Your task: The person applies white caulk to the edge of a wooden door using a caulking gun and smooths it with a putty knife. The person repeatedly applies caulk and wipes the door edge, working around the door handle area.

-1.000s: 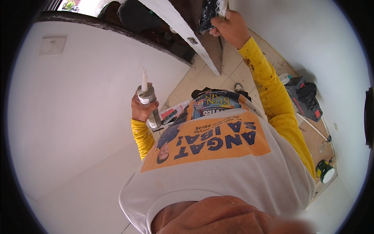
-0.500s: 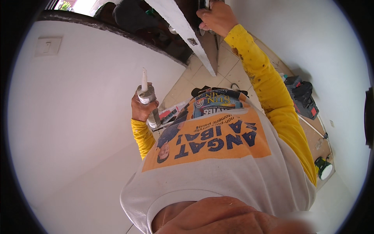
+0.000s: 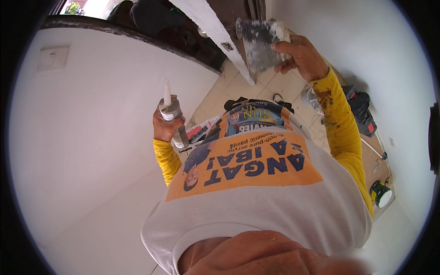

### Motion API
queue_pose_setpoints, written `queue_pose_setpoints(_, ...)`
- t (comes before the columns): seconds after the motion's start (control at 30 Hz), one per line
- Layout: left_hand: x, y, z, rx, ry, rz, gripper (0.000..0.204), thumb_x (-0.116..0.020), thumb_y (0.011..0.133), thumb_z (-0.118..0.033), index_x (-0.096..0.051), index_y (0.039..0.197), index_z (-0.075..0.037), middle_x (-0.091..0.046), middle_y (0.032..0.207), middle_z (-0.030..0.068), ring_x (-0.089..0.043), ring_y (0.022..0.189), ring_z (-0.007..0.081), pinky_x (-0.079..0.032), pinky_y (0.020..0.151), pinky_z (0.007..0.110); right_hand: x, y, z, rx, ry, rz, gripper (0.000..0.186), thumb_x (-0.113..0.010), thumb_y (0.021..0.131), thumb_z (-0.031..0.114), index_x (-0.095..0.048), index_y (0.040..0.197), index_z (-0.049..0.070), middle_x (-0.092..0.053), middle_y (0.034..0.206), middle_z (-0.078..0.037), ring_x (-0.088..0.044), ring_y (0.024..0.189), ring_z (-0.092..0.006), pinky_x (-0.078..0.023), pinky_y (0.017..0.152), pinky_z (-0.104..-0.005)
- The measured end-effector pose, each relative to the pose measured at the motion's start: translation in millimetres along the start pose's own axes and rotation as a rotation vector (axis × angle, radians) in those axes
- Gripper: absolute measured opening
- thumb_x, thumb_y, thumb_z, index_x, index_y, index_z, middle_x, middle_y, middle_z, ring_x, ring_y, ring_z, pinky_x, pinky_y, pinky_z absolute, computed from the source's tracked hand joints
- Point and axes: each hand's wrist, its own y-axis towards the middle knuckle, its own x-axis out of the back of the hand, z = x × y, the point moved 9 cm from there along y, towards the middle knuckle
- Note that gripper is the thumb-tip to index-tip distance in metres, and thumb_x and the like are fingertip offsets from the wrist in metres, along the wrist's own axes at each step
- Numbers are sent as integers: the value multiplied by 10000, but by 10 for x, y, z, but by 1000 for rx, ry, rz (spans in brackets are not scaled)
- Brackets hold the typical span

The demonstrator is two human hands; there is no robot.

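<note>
On the left, my left hand (image 3: 167,126) is wrapped round a grey sealant cartridge (image 3: 170,110), whose white nozzle points up. The lower end of the tube shows beneath my fingers. My right hand (image 3: 302,55) is raised at the upper right, gripping a flat putty scraper (image 3: 263,43) between thumb and fingers. Whitish smears cover its grey, roughly square plate. The scraper is in front of a dark brown door, close to its round knob (image 3: 238,28) and beside the door's white, paint-worn edge (image 3: 215,27).
A wall switch (image 3: 54,58) is on the white wall at left. Beige floor tiles (image 3: 229,87) lie beyond my torso. Along the right wall are a dark bag with red parts (image 3: 362,112), a pale pole (image 3: 373,149) and a green tub with a white lid (image 3: 382,196).
My right hand has drawn back from the door, down and to the right, bringing the scraper's plate into full view. The left hand with the cartridge has hardly moved.
</note>
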Motion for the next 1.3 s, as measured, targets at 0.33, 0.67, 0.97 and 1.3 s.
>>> queue_pose_setpoints(0.33, -60, 29, -53, 15, -16, 31, 651, -675, 656, -25, -539, 1290, 36, -628, 757, 38, -600, 661, 123, -519, 642, 262, -291, -62, -386, -135, 241, -45, 319, -700, 883, 215, -614, 1037, -52, -637, 944, -125, -746, 719, -276, -598, 539, -300)
queue_pose_setpoints(0.67, -7, 16, 30, 22, 6, 19, 687, -749, 651, -94, -539, 1291, 35, -634, 759, 33, -610, 680, 123, -523, 670, 272, -352, 217, 5, -28, 55, 114, 337, -683, 889, 377, -669, 1056, 84, -715, 970, -74, -696, 779, -160, -475, 684, -276)
queue_pose_setpoints(0.97, -23, 17, 52, 50, -36, -2, 688, -742, 642, -84, -538, 1288, 35, -639, 769, 43, -616, 687, 129, -527, 674, 275, -367, 397, 323, -4, 162, 187, 303, -635, 945, 373, -637, 1117, 124, -734, 1013, -102, -672, 833, -145, -499, 744, -285)
queue_pose_setpoints(1.3, -40, -29, 14, 104, -23, -20, 633, -710, 640, 18, -568, 1257, 11, -636, 818, 29, -618, 727, 128, -534, 711, 283, 342, 109, 113, 233, 371, 58, 300, -657, 930, 188, -626, 1170, 12, -669, 1105, -107, -716, 809, -271, -573, 649, -360)
